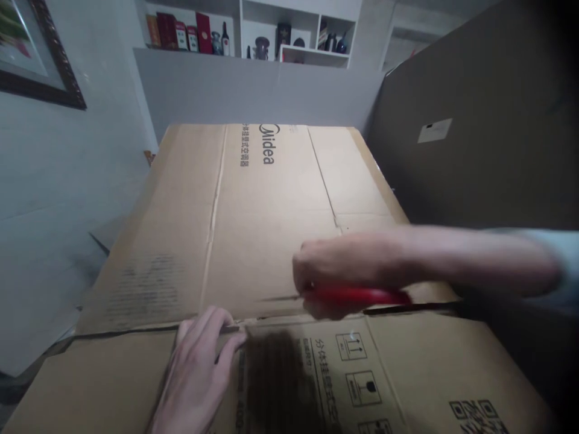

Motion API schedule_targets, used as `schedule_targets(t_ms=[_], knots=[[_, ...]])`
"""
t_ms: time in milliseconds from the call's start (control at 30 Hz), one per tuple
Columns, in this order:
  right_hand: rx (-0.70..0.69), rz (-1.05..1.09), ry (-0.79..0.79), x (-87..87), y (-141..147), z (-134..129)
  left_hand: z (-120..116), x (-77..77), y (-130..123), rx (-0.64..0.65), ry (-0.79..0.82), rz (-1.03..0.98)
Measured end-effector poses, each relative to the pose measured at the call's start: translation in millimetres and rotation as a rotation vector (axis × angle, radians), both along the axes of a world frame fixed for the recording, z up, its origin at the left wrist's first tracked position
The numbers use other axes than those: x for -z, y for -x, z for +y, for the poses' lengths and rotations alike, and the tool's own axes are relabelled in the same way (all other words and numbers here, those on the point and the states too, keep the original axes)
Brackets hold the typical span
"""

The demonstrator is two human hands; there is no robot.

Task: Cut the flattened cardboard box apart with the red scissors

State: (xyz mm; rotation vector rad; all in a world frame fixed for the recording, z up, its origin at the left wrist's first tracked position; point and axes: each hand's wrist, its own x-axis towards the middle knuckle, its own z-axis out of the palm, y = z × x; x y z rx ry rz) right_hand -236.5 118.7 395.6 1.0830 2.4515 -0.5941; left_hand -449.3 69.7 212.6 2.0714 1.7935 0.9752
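Observation:
A large flattened cardboard box (271, 241) with Midea lettering spreads before me, with a long gap running across it. My right hand (344, 271) is closed around a red-handled knife (357, 295), its thin blade pointing left just above the gap. Motion blurs the hand and the blade, and I cannot tell whether the tip touches the cardboard. Beside the left part of the gap, my left hand (199, 367) grips the edge of the nearer cardboard panel (425, 355), thumb on the near side, some fingertips hidden at the edge.
A big dark grey panel (479, 132) with a white label stands close on the right. Behind the cardboard is a grey board (253, 90), below white shelves (301, 9) holding bottles and boxes. A framed picture (67, 60) hangs on the left wall.

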Motion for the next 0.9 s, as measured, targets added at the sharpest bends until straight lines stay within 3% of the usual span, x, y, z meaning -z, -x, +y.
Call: schedule_targets(t_ms=[67,133,233,467,900], knots=[[0.038,-0.028,-0.055,-16.6,-4,-5,0,-3.1,-2,-0.011,0.013,-0.011],[0.089,-0.057,-0.056,-20.1,-4,-9,0,-5.3,-4,-0.018,0.026,-0.024],[0.134,-0.099,0.015,-8.4,4,-10,-1,-4.9,-4,-0.013,0.021,-0.034],[0.019,-0.130,0.094,18.8,23,11,-2,7.4,2,-0.005,-0.048,-0.038],[-0.163,-0.155,0.163,30.2,21,41,-3,9.1,5,0.009,-0.127,0.048]])
